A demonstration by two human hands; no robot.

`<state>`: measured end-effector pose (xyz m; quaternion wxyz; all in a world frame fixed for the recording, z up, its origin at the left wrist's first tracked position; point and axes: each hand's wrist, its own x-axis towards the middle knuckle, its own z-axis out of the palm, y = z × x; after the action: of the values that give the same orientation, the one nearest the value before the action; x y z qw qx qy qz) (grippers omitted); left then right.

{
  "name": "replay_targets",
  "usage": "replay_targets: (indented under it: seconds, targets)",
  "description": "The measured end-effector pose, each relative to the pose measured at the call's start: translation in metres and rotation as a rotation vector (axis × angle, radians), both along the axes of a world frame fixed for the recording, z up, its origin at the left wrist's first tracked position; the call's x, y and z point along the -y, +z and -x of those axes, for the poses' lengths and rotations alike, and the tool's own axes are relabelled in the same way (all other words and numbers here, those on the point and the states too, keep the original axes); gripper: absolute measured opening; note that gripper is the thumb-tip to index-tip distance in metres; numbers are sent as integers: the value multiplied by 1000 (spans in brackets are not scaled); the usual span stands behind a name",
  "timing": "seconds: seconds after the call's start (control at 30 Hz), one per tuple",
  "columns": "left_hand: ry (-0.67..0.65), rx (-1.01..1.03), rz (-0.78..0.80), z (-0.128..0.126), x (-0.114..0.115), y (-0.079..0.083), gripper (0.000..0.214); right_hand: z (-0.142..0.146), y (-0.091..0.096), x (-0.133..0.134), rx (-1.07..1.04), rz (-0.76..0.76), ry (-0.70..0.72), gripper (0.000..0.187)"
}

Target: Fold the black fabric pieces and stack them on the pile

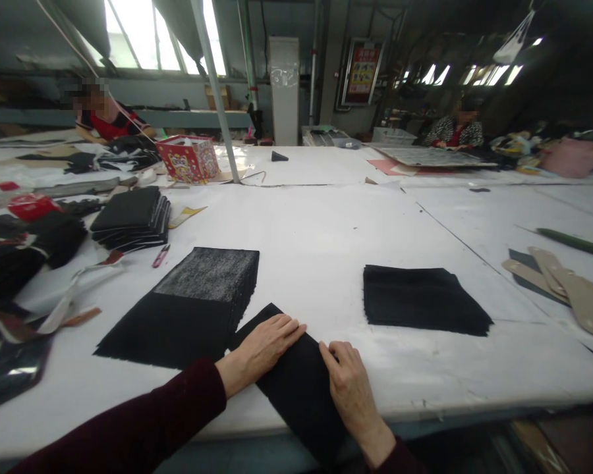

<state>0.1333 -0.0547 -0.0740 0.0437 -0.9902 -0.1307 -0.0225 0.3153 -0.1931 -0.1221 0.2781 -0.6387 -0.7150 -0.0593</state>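
Note:
A black fabric piece (301,375) lies slantwise before me, its near end hanging over the table's front edge. Stretched flat across its upper part is my left hand (271,339), palm down with the fingers extended. My right hand (344,375) has its fingers curled at the right edge of the same piece, index fingertip on the rim; the thumb is mostly hidden. To the left is a stack of black fabric pieces (163,329), with a speckled grey patch (207,273) along its far part. A smaller black fabric stack (422,299) sits to the right.
Another dark stack (128,210), pink thread snips (161,255) and a red patterned box (188,160) stand at left. Beige templates (568,289) lie at right. A metal pole (215,92) rises from the table (306,217). Two people (111,118) work across from me.

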Motion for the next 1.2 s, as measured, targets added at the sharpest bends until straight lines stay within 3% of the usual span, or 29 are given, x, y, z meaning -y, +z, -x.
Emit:
replay_targets:
  seconds: [0.17, 0.53, 0.67, 0.87, 1.0, 1.2]
  targets:
    - [27, -41, -14, -5, 6, 2, 64, -3, 1, 3, -19, 11, 8, 31]
    - [-26, -15, 16, -12, 14, -11, 52, -12, 2, 15, 15, 7, 12, 31]
    - [-27, -32, -7, -14, 21, -7, 58, -14, -1, 18, 3, 39, 18, 32]
    - [-32, -14, -32, -19, 28, 0, 50, -19, -3, 25, 29, 52, 29, 31]
    - [-62, -15, 14, -22, 29, -2, 44, -21, 0, 29, 46, 51, 24, 31]
    - [-62, -56, -28, -26, 37, -5, 56, -23, 4, 34, 48, 63, 19, 31]
